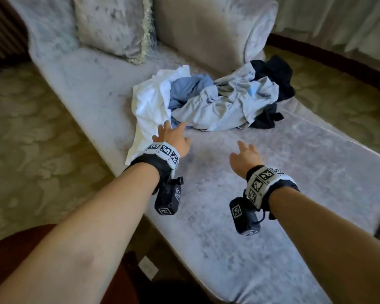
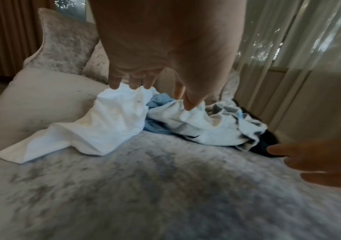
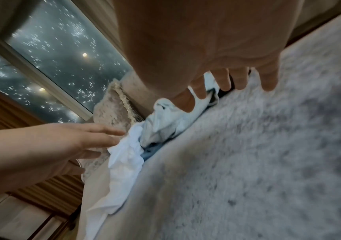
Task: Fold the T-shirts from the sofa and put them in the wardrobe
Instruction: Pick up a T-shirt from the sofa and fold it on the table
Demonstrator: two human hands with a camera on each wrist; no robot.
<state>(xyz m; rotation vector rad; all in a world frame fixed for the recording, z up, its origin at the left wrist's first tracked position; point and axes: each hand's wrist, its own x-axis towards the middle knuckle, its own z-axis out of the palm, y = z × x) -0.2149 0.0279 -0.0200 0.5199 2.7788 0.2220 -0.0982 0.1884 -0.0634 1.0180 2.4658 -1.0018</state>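
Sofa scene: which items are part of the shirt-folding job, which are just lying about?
Job:
white T-shirt
blue T-shirt
light grey T-shirt
dark garment
left hand, open, at the white shirt
right hand, open, over the sofa

Lying about:
cushion
curtain
carpet

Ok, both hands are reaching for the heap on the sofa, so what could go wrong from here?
1. The crumpled white T-shirt overlaps the blue and pale grey ones; lifting it with the left hand may drag them along.
2. Its tail hangs over the grey velvet sofa edge, so it could slide to the floor.
3. The open right hand holds nothing to steady the heap.
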